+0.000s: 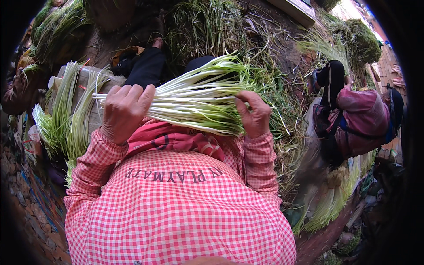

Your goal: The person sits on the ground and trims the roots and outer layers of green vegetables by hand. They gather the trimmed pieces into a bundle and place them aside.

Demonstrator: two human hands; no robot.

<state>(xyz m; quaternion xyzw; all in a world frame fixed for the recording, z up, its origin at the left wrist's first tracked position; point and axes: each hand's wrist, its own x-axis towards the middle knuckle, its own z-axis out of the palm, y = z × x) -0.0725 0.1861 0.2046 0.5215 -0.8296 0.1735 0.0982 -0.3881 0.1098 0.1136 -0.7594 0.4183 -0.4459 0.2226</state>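
My left hand [124, 111] is closed around the white lower stalks of a bunch of long, pale green-and-white leafy stems [195, 99], which lies across my lap. At the bunch's greener right side is my right hand [253, 112], with thumb and forefinger bent close together at the leaf edge; whether they pinch a leaf is unclear. Just left of my left hand, more pale stems [87, 112] drape over a grey block-like support [96, 74]. A red cloth with printed letters [175, 140] covers my lap beneath the bunch.
Loose green stems and leaves [212, 26] pile on the ground ahead. A person in a pink top [361, 112] sits at the right, near laid-out pale bundles [331, 205]. A dark-sleeved person [23, 86] is at the far left. A wooden board [294, 11] lies at the top right.
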